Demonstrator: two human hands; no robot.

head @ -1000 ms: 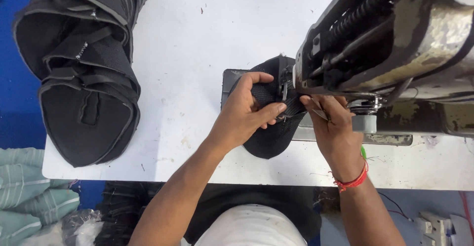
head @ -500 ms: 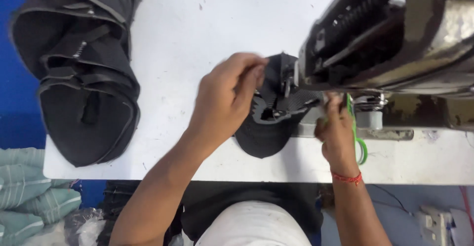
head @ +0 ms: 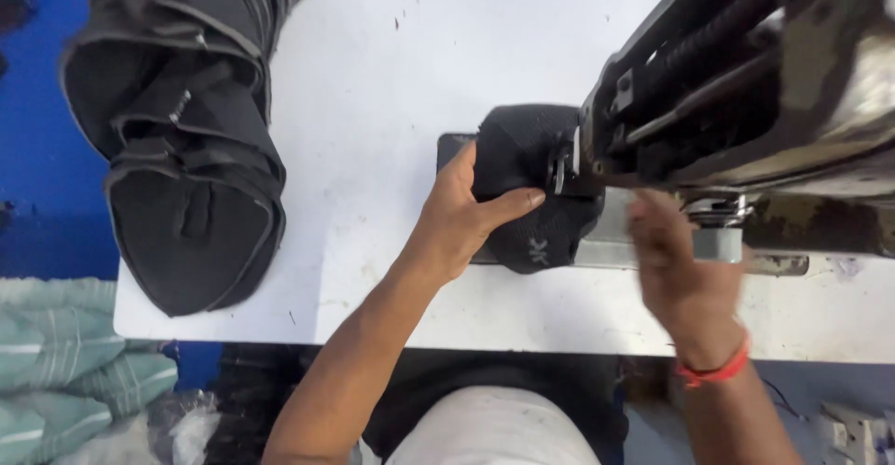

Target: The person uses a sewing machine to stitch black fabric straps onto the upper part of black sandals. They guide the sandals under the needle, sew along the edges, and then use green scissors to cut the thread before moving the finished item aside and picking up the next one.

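Left hand (head: pixel 461 218) gripped the black mesh fabric shoe upper (head: pixel 531 185), thumb across it, at the grey sewing machine (head: pixel 746 92). Right hand (head: pixel 681 264) was blurred; grip unclear.

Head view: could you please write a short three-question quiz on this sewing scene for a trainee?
1. True or false: the left hand rests on the black piece at the sewing machine.
2. Where does the stack of black pieces lie? A) under the machine B) at the table's left end C) on the person's lap
3. What is on the right hand's wrist?

Key
1. True.
2. B.
3. A red-orange band.
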